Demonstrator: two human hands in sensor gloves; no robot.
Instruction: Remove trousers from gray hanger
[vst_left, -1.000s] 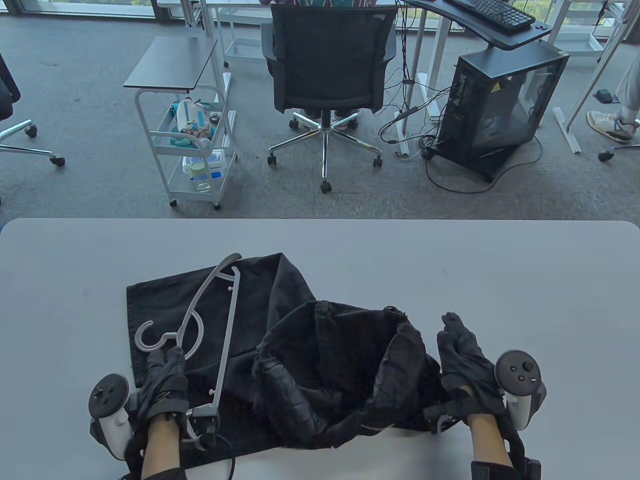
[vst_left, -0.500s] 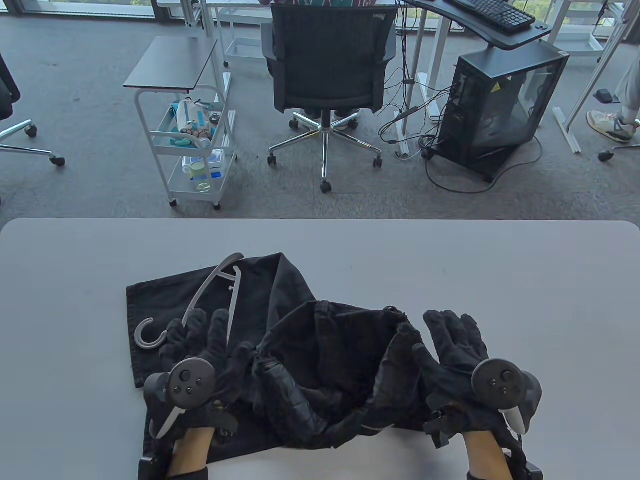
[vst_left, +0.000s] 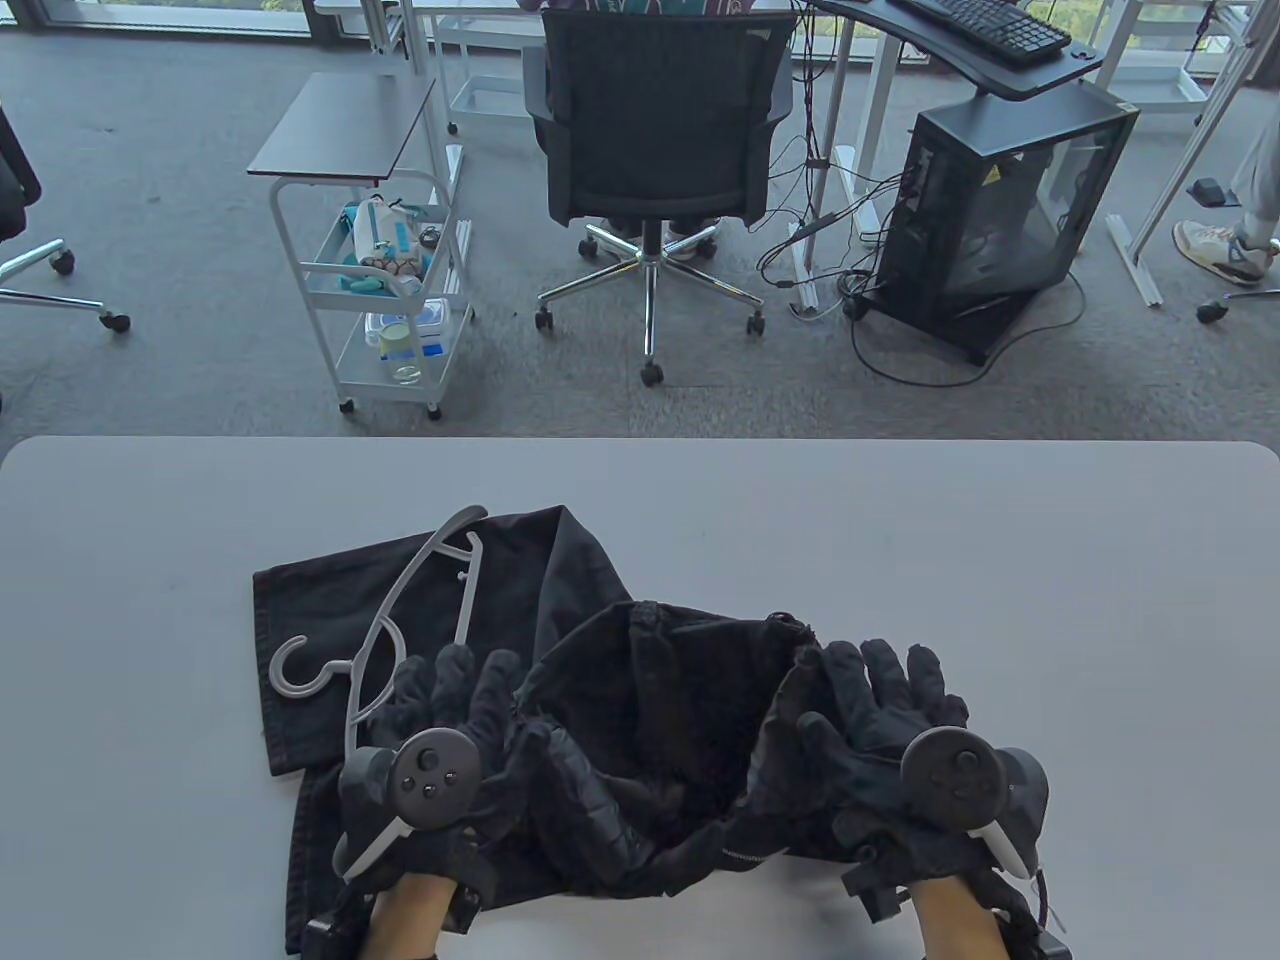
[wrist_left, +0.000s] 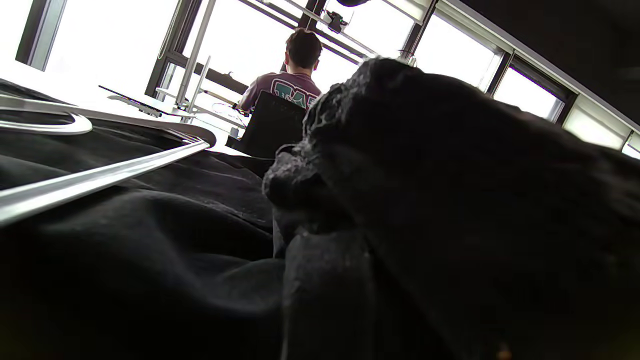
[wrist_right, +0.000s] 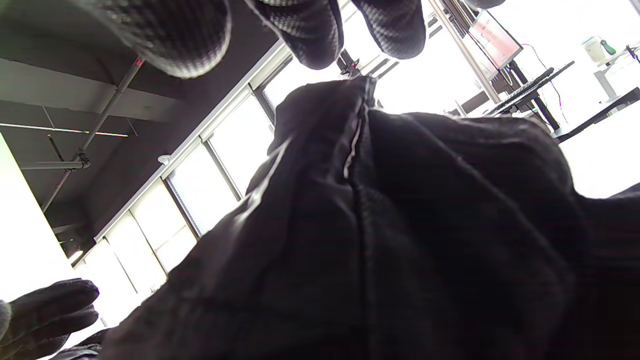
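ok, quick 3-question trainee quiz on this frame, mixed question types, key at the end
1. True or false: the gray hanger lies on top of the black trousers.
2. Which way does the hanger's hook point in the table view: A) that view's left, B) that view's right, C) toward the person?
3. Fill in: both the left hand and the right hand have spread fingers over the bunched ____ end of the trousers.

Key: 1 true; 2 A; 3 waist.
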